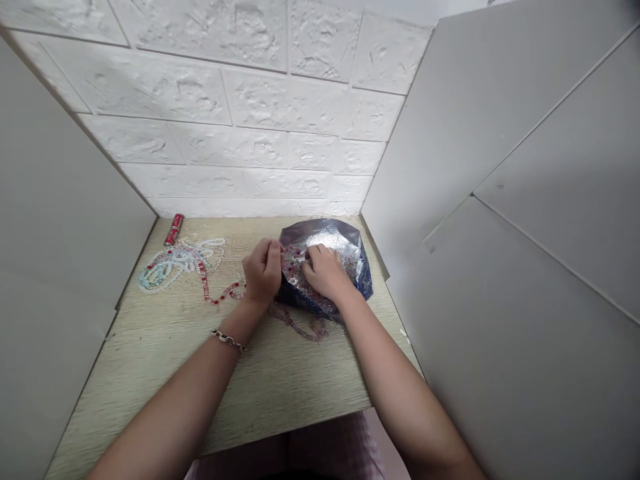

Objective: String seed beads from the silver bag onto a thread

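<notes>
Bag right of centre on table, bead strands left of it, tube behind strands

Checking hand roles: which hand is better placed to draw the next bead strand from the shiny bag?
Probably the right hand: it rests on the red and clear beads inside the shiny blue foil bag. The left hand seems to pinch the bag's left edge, so it looks occupied.

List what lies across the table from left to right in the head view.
Pale bead strands → left hand → right hand. The red tube and the foil bag overlap these, so I leave them out.
</notes>
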The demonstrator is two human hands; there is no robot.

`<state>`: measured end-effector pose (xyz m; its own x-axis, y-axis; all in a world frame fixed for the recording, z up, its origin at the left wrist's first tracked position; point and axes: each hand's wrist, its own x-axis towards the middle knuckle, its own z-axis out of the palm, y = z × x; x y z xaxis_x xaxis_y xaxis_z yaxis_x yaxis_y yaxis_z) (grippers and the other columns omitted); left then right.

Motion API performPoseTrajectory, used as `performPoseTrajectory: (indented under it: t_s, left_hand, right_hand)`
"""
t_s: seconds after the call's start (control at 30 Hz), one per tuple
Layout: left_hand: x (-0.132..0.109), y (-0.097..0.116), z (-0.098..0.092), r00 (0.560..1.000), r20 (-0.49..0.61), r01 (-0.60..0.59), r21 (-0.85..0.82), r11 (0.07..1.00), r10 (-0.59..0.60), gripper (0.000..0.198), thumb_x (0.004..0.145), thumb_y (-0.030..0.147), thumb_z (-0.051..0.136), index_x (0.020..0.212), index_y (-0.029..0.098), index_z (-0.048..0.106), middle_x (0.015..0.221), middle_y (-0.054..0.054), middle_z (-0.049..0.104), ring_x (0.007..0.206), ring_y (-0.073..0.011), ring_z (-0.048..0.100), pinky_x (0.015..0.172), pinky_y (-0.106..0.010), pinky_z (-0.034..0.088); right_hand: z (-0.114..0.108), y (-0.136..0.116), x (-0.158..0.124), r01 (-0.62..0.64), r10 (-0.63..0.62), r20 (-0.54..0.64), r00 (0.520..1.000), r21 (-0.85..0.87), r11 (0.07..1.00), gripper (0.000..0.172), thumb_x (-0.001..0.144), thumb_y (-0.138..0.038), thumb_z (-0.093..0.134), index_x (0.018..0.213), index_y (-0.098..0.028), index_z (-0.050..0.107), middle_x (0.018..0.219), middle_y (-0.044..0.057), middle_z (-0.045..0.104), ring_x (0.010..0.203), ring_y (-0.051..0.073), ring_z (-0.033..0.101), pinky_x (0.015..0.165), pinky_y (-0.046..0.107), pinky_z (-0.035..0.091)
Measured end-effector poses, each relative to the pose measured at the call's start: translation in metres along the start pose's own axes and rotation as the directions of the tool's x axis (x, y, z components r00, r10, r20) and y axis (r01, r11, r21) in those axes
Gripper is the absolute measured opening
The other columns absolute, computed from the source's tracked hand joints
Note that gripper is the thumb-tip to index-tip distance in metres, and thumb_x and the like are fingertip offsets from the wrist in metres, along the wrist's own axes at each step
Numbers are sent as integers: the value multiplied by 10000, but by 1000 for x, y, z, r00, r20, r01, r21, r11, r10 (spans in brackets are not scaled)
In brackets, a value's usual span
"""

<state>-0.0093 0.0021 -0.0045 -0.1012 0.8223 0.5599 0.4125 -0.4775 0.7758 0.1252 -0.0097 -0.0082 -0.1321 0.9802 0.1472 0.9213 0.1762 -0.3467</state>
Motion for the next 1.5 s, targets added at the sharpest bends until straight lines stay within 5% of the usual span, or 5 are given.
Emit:
performPoseTrajectory:
  t_s: [0.23,1.5]
  left_hand:
    - [-1,0,2,999,15,-30,38,999,30,286,829,250,369,554,190,417,473,41,386,465,-89,381,493,-226,311]
    - [-1,-6,15,978,-19,-207,-14,978,207,312,830,249,431,527,195,379,460,43,352,442,-82,347,461,-255,269]
  right_hand:
    - [5,0,1,-13,13,29,1000,-23,1000,409,857,-302,303,1247,-272,421,1074,89,468,1044,240,396,958,443,233]
    - [9,5,4,10,-16,-69,998,-85,996,330,878,-289,286,993,-204,584,1073,104,473,998,263,378,902,489,266]
